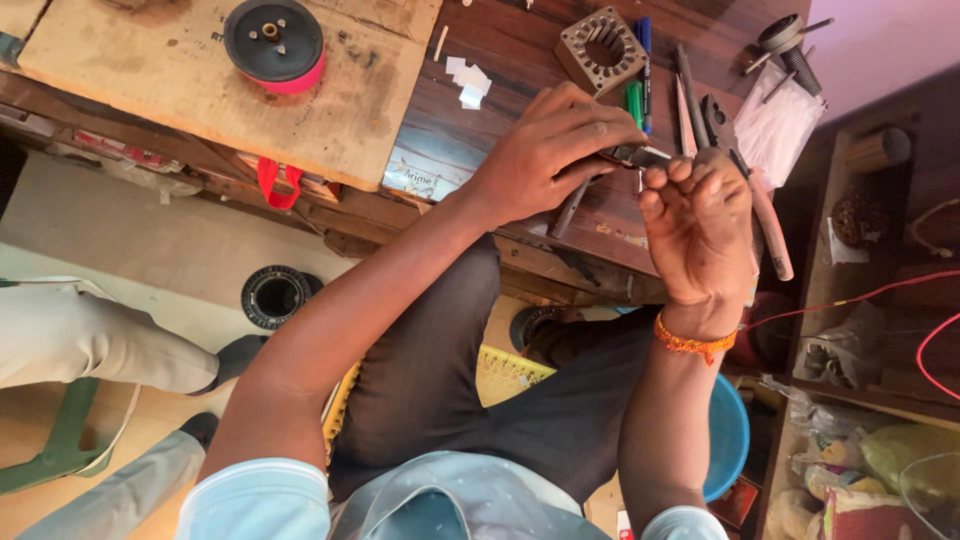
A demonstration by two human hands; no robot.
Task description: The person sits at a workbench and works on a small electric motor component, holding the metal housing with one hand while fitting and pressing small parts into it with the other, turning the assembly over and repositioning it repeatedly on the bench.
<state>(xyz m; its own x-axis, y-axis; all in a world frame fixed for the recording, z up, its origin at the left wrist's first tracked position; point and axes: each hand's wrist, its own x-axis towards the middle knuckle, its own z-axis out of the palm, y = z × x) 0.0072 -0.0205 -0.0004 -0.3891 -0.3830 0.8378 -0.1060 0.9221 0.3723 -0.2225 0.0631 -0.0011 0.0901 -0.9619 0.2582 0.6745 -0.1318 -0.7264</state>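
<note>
My left hand (545, 150) is closed around a small plier-like metal tool (632, 155) whose dark handles stick out below my fingers toward the table edge. My right hand (700, 225) is curled just right of it, fingertips pinched at the tool's jaws on something too small to make out. Both hands hover over the front edge of a dark wooden table (450, 140). An orange thread band (692, 343) circles my right wrist.
A square metal stator core (601, 49), pens (640, 70), long hand tools (740, 170) and white paper bits (468, 82) lie on the table. A black and red spool (273, 42) sits on cardboard at left. Another person's legs (90, 345) are at lower left; red wires (880, 300) and clutter at right.
</note>
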